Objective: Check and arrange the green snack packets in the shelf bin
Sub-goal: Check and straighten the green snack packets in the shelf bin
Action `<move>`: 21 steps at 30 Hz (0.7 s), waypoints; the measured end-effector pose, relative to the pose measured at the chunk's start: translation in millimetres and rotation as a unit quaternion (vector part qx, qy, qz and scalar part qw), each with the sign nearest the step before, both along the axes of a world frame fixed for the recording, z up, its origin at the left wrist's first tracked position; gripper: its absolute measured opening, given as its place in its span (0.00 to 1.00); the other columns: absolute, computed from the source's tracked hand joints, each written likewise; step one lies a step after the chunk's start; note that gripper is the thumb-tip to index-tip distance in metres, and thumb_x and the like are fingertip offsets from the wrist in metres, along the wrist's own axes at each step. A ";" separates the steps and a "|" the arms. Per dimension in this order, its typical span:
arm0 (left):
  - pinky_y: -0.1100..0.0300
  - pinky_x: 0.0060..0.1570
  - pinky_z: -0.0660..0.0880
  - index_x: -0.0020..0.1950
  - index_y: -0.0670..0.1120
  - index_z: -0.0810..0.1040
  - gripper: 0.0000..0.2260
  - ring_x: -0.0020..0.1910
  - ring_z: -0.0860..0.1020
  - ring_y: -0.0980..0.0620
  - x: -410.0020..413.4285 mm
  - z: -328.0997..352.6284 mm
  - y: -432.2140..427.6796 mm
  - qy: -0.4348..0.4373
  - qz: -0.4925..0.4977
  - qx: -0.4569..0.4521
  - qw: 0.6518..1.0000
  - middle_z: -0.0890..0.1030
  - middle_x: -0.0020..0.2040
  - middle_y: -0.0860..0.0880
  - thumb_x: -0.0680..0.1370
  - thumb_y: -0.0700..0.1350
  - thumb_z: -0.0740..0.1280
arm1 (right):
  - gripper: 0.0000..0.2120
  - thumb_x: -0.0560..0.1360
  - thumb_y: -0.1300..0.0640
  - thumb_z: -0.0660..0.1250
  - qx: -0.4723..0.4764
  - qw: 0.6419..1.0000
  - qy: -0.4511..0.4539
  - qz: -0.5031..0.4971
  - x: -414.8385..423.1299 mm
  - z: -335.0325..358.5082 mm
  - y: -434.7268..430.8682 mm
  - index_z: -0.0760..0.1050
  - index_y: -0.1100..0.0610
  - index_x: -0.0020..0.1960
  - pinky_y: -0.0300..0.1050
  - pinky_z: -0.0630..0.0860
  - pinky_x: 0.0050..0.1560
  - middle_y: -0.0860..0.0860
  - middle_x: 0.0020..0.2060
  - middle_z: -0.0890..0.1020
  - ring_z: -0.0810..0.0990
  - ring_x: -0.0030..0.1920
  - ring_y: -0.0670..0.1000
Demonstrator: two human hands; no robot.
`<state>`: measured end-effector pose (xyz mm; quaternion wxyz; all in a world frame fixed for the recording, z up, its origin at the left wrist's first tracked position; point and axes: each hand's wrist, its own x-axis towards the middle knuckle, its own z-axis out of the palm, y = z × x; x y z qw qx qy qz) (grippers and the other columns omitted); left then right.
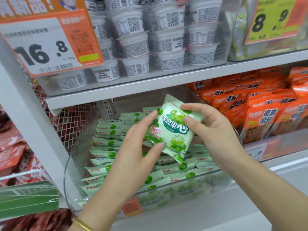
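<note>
One green snack packet (173, 130) with green fruit printed on its face is held up over the clear plastic shelf bin (73, 172), its front toward me. My left hand (138, 150) pinches its left edge between thumb and fingers. My right hand (211, 129) grips its right edge, thumb on the front. Below, several more green packets (108, 142) stand on edge in rows inside the bin; my hands hide the middle rows.
White lidded cups (136, 47) are stacked on the shelf above, close over the bin. Orange snack bags (266, 114) fill the bin to the right. Red packets (11, 147) lie left, behind a white upright. Price tags 16.8 (41, 52) and 8.9 (270, 20) hang above.
</note>
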<state>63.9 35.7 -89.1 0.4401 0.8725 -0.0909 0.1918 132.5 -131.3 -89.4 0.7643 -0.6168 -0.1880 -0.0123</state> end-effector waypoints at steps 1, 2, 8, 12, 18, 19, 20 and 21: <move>0.61 0.65 0.66 0.71 0.63 0.63 0.23 0.67 0.64 0.66 -0.5 -1.4 0.1 -0.039 0.028 0.082 0.995 0.66 0.67 0.65 0.77 0.54 0.64 | 0.10 0.73 0.63 0.67 -0.001 1.000 0.006 0.003 0.0 -0.1 -0.5 0.78 0.52 0.52 0.52 0.81 0.34 0.59 0.50 0.81 0.83 0.41 0.54; 0.62 0.68 0.60 0.72 0.62 0.62 0.24 0.70 0.59 0.64 -1.2 -2.7 0.2 -0.060 0.051 0.148 0.986 0.62 0.70 0.63 0.76 0.60 0.60 | 0.10 0.73 0.62 0.67 0.002 1.000 0.012 0.009 0.0 -0.5 -0.9 0.77 0.53 0.52 0.50 0.81 0.33 0.59 0.51 0.81 0.83 0.41 0.54; 0.59 0.67 0.51 0.75 0.53 0.59 0.40 0.72 0.57 0.55 -1.2 -6.1 -8.5 -0.039 0.106 0.267 0.957 0.61 0.73 0.55 0.68 0.72 0.55 | 0.16 0.70 0.51 0.66 0.028 0.996 0.043 0.077 -2.7 -0.2 -0.1 0.74 0.56 0.55 0.46 0.80 0.33 0.55 0.44 0.83 0.84 0.39 0.54; 0.59 0.58 0.66 0.65 0.59 0.72 0.19 0.54 0.73 0.60 1.1 -0.4 -4.3 -0.052 0.097 0.172 0.979 0.77 0.56 0.62 0.75 0.61 0.58 | 0.23 0.75 0.40 0.56 0.024 0.997 0.031 0.067 -1.9 1.1 -0.1 0.76 0.54 0.59 0.49 0.80 0.37 0.56 0.48 0.81 0.83 0.44 0.56; 0.74 0.42 0.71 0.52 0.60 0.78 0.08 0.46 0.80 0.64 -2.3 17.4 -5.9 0.039 -0.018 -0.123 0.992 0.83 0.47 0.62 0.76 0.54 0.61 | 0.18 0.72 0.48 0.66 -0.105 0.991 -0.086 -0.011 -1.1 3.4 -5.8 0.74 0.43 0.62 0.39 0.76 0.58 0.45 0.57 0.77 0.77 0.56 0.41; 0.76 0.46 0.71 0.53 0.60 0.79 0.10 0.49 0.80 0.65 -1.9 17.6 -5.5 0.058 -0.051 -0.145 0.986 0.83 0.49 0.63 0.76 0.55 0.60 | 0.19 0.72 0.50 0.68 -0.078 0.994 -0.074 0.019 -2.9 4.1 -4.1 0.72 0.43 0.63 0.39 0.77 0.55 0.46 0.56 0.78 0.79 0.54 0.41; 0.73 0.50 0.73 0.54 0.60 0.80 0.11 0.51 0.80 0.62 -1.5 17.2 -5.8 0.076 -0.085 -0.169 0.979 0.83 0.51 0.61 0.77 0.56 0.60 | 0.21 0.72 0.52 0.69 -0.052 0.996 -0.060 0.041 -4.3 4.4 -2.1 0.70 0.44 0.64 0.40 0.79 0.50 0.47 0.55 0.79 0.81 0.51 0.43; 0.67 0.52 0.75 0.54 0.60 0.80 0.11 0.52 0.82 0.57 -1.0 15.8 -5.9 0.091 -0.113 -0.192 0.971 0.83 0.53 0.58 0.77 0.56 0.60 | 0.24 0.70 0.54 0.68 -0.037 0.997 -0.051 0.051 -5.5 4.9 -0.2 0.69 0.46 0.64 0.42 0.81 0.44 0.49 0.53 0.80 0.82 0.47 0.45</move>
